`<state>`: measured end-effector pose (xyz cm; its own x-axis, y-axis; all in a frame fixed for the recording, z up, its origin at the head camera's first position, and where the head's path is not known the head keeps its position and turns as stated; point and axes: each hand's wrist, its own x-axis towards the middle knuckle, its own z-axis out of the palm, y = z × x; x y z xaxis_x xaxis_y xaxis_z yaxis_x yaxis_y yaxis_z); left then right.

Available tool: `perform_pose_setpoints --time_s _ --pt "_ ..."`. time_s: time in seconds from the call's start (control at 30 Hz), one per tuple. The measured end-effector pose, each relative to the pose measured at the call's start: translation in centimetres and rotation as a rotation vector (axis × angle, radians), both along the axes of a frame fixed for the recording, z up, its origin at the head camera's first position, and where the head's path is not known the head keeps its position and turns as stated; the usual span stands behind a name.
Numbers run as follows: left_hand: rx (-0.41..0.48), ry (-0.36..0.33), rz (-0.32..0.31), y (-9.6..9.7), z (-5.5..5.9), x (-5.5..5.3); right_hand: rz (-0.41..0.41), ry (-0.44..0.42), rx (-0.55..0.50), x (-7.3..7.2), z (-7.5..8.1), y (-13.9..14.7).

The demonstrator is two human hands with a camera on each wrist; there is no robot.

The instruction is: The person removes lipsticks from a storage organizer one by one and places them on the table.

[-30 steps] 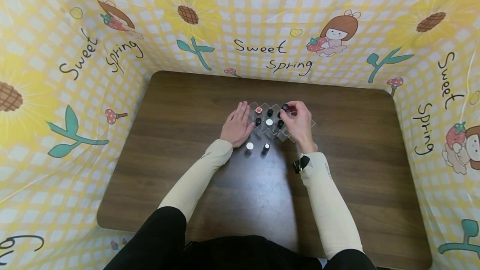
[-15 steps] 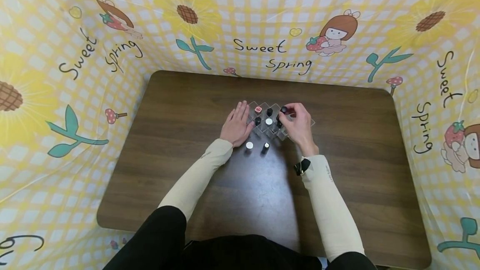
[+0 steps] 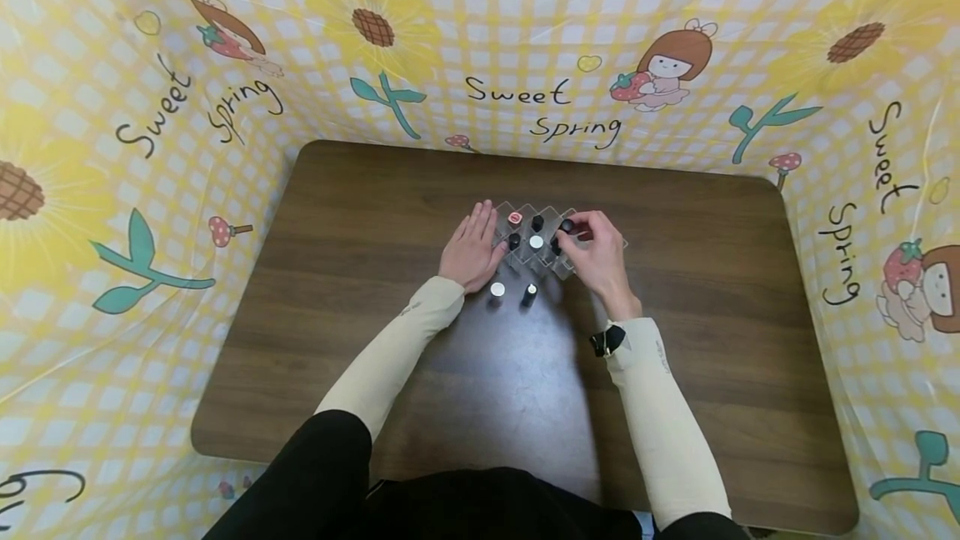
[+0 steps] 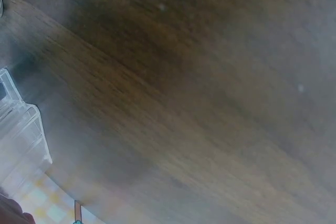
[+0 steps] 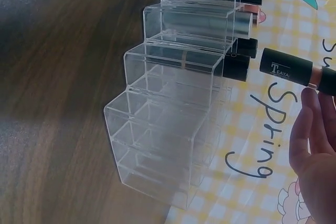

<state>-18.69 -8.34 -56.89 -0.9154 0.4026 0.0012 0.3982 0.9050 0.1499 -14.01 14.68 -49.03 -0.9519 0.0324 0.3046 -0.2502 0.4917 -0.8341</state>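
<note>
My right hand (image 3: 596,255) pinches a black lipstick tube (image 5: 286,66) marked TEAYA, with a copper-coloured band. In the right wrist view the tube hovers just off the top of a clear lipstick organizer (image 5: 152,124), slightly tilted. My left hand (image 3: 471,250) lies with straight fingers along the organizer's left side. Several lipsticks stand in the compartments, among them a white-topped one (image 3: 536,242), a red-topped one (image 3: 515,219) and black ones. The left wrist view catches only the organizer's corner (image 4: 26,129) and a bit of hand.
Two more tubes stand on the brown wooden table (image 3: 360,215) in front of the organizer: a white-topped tube (image 3: 497,293) and a black tube (image 3: 529,295). A yellow checked cloth (image 3: 525,23) with printed figures encloses the table's back and sides.
My right hand has shifted slightly towards me over the organizer, still holding the black lipstick. The left hand stays in place against the organizer's side.
</note>
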Motion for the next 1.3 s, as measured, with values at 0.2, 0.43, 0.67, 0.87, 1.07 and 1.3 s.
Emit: perform_pose_setpoints --time_s 0.2,0.43,0.67,0.87,1.07,1.3 --pt "-0.004 -0.002 -0.006 0.0 -0.2 -0.1 0.034 -0.007 -0.001 0.5 0.0 0.2" --pt "0.009 0.008 -0.009 0.0 -0.3 0.0 0.029 0.025 -0.011 1.0 -0.3 0.3" --pt "0.020 0.004 -0.013 -0.1 -0.5 -0.2 0.009 0.032 -0.009 1.6 -0.7 0.4" --pt "0.026 0.006 -0.016 -0.1 -0.6 -0.2 0.019 0.034 -0.035 2.1 -0.8 0.4" --pt "0.028 0.005 -0.015 0.0 -0.6 -0.3 0.022 0.039 -0.040 2.5 -1.1 0.5" --pt "0.015 0.002 -0.011 0.0 -0.7 -0.2 0.038 0.033 -0.032 3.0 -1.5 0.6"
